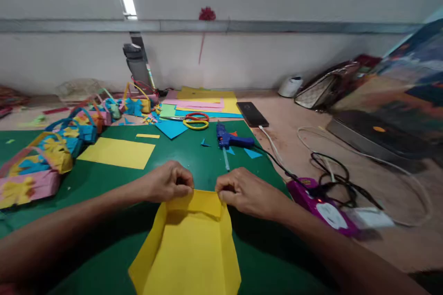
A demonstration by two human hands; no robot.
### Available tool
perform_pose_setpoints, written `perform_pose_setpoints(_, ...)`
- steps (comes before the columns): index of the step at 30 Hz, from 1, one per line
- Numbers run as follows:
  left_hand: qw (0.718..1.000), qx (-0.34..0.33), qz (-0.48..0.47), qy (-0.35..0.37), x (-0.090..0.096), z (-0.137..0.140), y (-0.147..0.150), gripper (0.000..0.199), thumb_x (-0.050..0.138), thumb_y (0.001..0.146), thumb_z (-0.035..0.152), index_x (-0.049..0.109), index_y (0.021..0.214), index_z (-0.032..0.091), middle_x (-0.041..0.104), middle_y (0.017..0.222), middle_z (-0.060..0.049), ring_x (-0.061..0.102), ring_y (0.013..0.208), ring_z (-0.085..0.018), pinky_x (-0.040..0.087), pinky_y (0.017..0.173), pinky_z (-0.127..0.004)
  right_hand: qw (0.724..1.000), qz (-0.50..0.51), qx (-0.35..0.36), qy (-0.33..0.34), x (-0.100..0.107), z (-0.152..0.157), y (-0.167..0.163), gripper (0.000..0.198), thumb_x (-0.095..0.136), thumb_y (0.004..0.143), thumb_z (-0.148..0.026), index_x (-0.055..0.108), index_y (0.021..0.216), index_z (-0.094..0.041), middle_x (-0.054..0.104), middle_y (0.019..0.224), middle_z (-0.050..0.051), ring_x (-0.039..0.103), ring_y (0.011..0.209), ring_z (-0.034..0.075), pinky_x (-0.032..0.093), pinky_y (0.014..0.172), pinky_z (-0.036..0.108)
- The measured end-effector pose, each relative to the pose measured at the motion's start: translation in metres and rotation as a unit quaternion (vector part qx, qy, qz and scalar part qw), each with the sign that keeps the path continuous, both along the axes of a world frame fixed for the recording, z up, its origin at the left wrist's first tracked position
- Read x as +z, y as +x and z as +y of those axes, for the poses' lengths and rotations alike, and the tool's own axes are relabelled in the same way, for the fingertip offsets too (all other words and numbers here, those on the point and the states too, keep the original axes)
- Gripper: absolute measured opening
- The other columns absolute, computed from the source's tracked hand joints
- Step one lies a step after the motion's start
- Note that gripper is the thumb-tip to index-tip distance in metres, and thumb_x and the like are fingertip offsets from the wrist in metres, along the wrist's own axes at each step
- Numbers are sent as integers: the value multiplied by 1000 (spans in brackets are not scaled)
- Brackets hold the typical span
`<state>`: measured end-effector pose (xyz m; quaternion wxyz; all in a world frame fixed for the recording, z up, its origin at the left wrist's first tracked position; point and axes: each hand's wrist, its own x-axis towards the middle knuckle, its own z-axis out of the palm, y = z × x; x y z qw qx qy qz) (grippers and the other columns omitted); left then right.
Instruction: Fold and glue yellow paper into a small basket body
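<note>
A folded sheet of yellow paper (194, 253) lies in front of me on a green mat (104, 244). Its two long sides stand up, and its far end is turned up as a flap. My left hand (173, 182) pinches the far left corner between thumb and fingers. At the far right corner my right hand (244, 193) is closed on the same paper. Just beyond my hands lies a blue glue gun (230, 139) with a clear glue stick (225, 159) in its back end. Scissors (197, 122) with red and yellow handles rest behind it.
Small paper baskets (69, 133) line the left side. A flat yellow strip (117, 152) lies near my left forearm. Stacked coloured sheets (207, 101) and a phone (252, 114) are at the back. A purple power strip (321, 207) with tangled cables (341, 179) sits right.
</note>
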<state>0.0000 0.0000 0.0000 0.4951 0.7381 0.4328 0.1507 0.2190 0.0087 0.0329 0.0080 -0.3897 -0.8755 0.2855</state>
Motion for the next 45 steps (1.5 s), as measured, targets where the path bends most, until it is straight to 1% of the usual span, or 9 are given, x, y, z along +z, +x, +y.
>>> perform_pose_setpoints(3, 1000, 1, -6, 2, 0, 0, 3, 13, 51, 68, 18, 60, 64, 10, 50, 57, 2, 41, 53, -8, 29, 47, -17, 1000, 15, -12, -3, 1, -2, -4, 16, 46, 76, -16, 60, 67, -16, 53, 59, -3, 42, 55, 9, 21, 51, 23)
perform_pose_setpoints(6, 1000, 4, -19, 6, -1, 0, 9, 12, 52, 67, 18, 61, 65, 10, 52, 58, 2, 42, 55, -9, 30, 48, -18, 999, 39, -11, 1, -2, -4, -10, 15, 48, 76, -16, 61, 68, -16, 54, 61, -2, 42, 56, 9, 21, 51, 23)
perform_pose_setpoints(11, 998, 31, -45, 10, -4, -3, 22, 11, 52, 65, 15, 61, 66, 11, 54, 60, 2, 43, 57, -9, 33, 51, -17, 997, 58, -20, 44, -11, -9, -16, 20, 46, 71, -10, 45, 52, -16, 33, 49, -6, 29, 49, 7, 15, 50, 25)
perform_pose_setpoints(15, 997, 46, -57, -11, -4, -5, 25, 11, 53, 65, 19, 60, 65, 11, 52, 58, 3, 41, 54, -8, 31, 49, -17, 995, 79, -30, 46, -13, -11, -15, 20, 45, 69, -9, 41, 51, -16, 31, 49, -6, 27, 49, 6, 14, 50, 26)
perform_pose_setpoints(19, 996, 56, -57, -32, -2, -8, 16, 12, 54, 65, 22, 59, 64, 11, 51, 56, 3, 41, 52, -7, 31, 48, -17, 996, 76, -27, 32, -8, -11, -10, 21, 45, 68, -9, 37, 50, -17, 29, 50, -6, 28, 49, 6, 15, 49, 26)
perform_pose_setpoints(27, 994, 78, -58, -58, -1, -9, 1, 12, 55, 65, 23, 59, 64, 12, 51, 55, 4, 41, 51, -7, 31, 49, -18, 997, 68, -23, 32, -6, -6, -5, 19, 44, 70, -11, 43, 51, -16, 43, 50, -4, 38, 50, 7, 19, 50, 24)
perform_pose_setpoints(38, 988, 88, -50, -117, 6, -8, -3, 13, 55, 62, 24, 61, 66, 13, 55, 58, 3, 43, 53, -8, 33, 54, -20, 997, 63, -37, 38, -8, -7, -5, 19, 45, 70, -11, 51, 52, -15, 48, 50, -3, 39, 50, 7, 19, 50, 24)
perform_pose_setpoints(42, 992, 67, -17, -106, 6, -7, -5, 17, 52, 64, 25, 62, 69, 12, 57, 61, 2, 43, 54, -9, 32, 54, -20, 997, 57, -42, 40, -8, -7, -5, 19, 46, 70, -11, 54, 53, -15, 49, 50, -3, 39, 50, 7, 19, 50, 24)
perform_pose_setpoints(45, 995, 58, 7, -86, 11, -6, -9, 19, 50, 67, 27, 61, 72, 12, 55, 61, 2, 42, 55, -9, 30, 52, -20, 996, 56, -42, 48, -7, -7, -4, 19, 46, 70, -11, 54, 52, -15, 48, 50, -3, 38, 49, 7, 20, 50, 24)
